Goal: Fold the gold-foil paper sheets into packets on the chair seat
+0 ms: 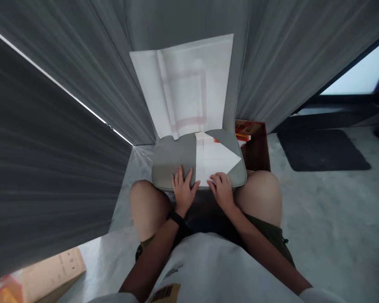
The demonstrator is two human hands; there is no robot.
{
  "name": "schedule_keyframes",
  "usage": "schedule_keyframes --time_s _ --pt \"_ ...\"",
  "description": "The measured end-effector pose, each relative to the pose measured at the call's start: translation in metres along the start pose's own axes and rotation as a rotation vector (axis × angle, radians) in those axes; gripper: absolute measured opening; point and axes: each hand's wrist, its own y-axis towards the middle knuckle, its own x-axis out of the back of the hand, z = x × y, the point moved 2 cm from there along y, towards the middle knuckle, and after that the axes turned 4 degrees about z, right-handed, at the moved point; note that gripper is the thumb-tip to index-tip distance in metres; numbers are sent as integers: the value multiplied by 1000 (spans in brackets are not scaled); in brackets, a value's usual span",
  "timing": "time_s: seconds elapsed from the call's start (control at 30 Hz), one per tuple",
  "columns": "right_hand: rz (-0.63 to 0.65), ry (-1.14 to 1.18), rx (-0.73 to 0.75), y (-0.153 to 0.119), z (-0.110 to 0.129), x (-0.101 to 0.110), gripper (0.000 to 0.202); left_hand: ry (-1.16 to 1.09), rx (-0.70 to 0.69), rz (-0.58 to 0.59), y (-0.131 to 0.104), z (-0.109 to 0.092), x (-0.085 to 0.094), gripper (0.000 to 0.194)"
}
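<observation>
A folded white paper [217,155], pointed at its right end and with a small orange mark, lies on the seat of a grey chair [173,153]. Fingers spread, my left hand [183,188] rests flat on the seat, its thumb at the paper's lower left corner. My right hand [221,189] is at the paper's lower edge with its fingers bent and close together; whether they pinch the paper is too small to tell. A large creased white sheet [186,90] with a faint pinkish outline leans against the chair's backrest.
Grey curtains [281,54] hang on both sides of the chair. An open box [259,145] with red and orange items stands behind the seat's right side. A dark mat [324,149] lies on the floor at right, and a cardboard box [53,271] sits at lower left.
</observation>
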Motion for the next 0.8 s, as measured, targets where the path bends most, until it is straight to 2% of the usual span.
schedule_keyframes --time_s 0.13,0.23,0.37,0.47,0.6,0.8 --pt "66 52 12 -1 -7 3 36 -40 15 -3 0 -1 -2 58" --pt "62 32 -1 -1 -8 0 50 -75 18 -23 0 -1 -3 57" --pt "59 -20 -61 -2 -12 -8 58 -69 19 -11 1 -4 -1 57" --pt "72 -79 -139 -3 -18 -9 71 -53 42 25 2 -8 4 60" --pt "62 -206 -309 -5 -29 -2 101 -75 73 47 4 -9 8 59" --pt "208 -236 -395 -5 -42 10 116 -138 87 24 4 -9 9 52"
